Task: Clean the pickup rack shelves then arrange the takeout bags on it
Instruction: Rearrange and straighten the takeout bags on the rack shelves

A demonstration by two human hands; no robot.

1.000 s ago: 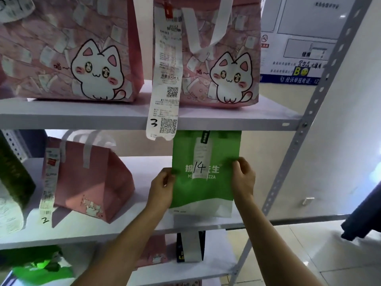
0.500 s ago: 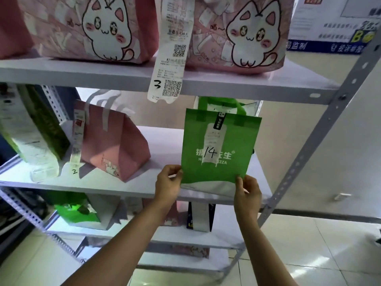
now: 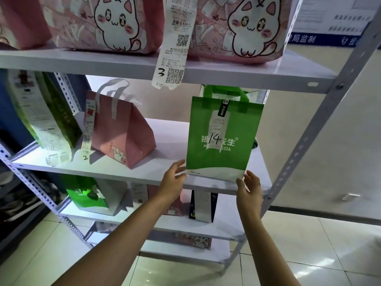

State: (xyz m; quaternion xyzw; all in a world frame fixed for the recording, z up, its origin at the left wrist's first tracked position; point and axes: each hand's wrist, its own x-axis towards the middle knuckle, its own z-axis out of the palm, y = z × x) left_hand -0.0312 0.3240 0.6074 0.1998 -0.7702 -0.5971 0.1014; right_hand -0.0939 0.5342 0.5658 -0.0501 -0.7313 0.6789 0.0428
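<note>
With my left hand point(image 3: 173, 176) and right hand point(image 3: 248, 185) open at the bottom corners of the green bag point(image 3: 222, 139), gripping nothing, I judge it light, soft and floppy, best steadied at its base.

Takeout pickup spot, shop back area: grey metal rack point(image 3: 315, 129) with white shelves, numbered order bags with receipts on it, official notice poster point(image 3: 329, 21) on wall behind rack, tiled floor point(image 3: 309, 254) below.
</note>
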